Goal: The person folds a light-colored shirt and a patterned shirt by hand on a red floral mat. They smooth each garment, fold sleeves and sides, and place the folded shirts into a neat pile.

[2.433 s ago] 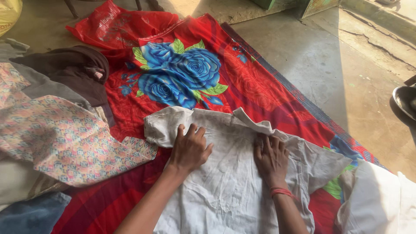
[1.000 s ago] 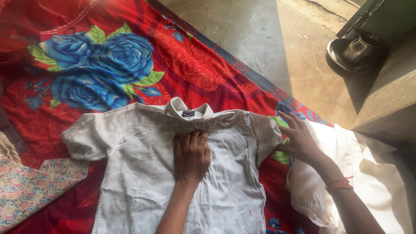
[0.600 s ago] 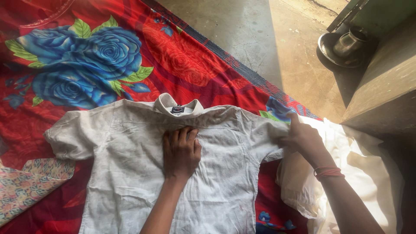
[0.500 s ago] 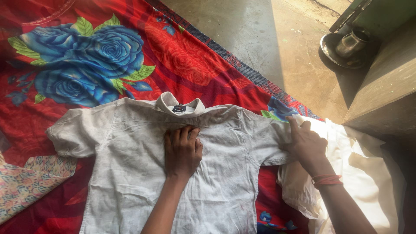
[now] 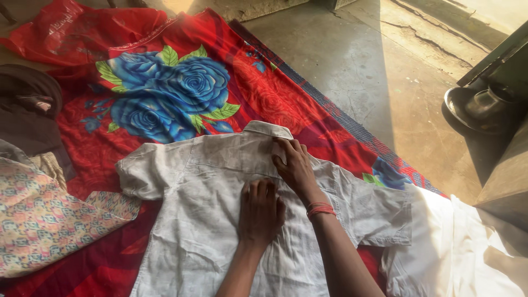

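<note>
Hands have changed places on the white shirt point(image 5: 220, 220) since half a second ago: the right hand point(image 5: 296, 166), which was out on the shirt's right sleeve beside the white cloth point(image 5: 456, 258), has come in across the body and now lies near the collar point(image 5: 268, 130), its fingers point(image 5: 287, 148) flat, close together and pressed on the fabric, clamped on nothing. The left hand point(image 5: 260, 212) stays palm down on the middle of the shirt's back, a little below the yoke seam, fingers straight and side by side, gripping nothing; the right wrist, with its red thread band point(image 5: 320, 209), now crosses just beside it. The collar, which stood up showing a dark label, now lies flatter with the label out of sight. The shirt is spread back upward on the red blanket point(image 5: 264, 93) with blue roses, which lies on the concrete floor point(image 5: 374, 60); both short sleeves stretch out to the sides, the cloth is off-white, creased and faintly soiled, and its right sleeve reaches the white cloth. A patterned pastel garment point(image 5: 49, 220) lies at the shirt's left sleeve, a dark brown garment point(image 5: 27, 110) beyond it, and a metal pot on a dish point(image 5: 484, 107) stands on the floor at far right.
</note>
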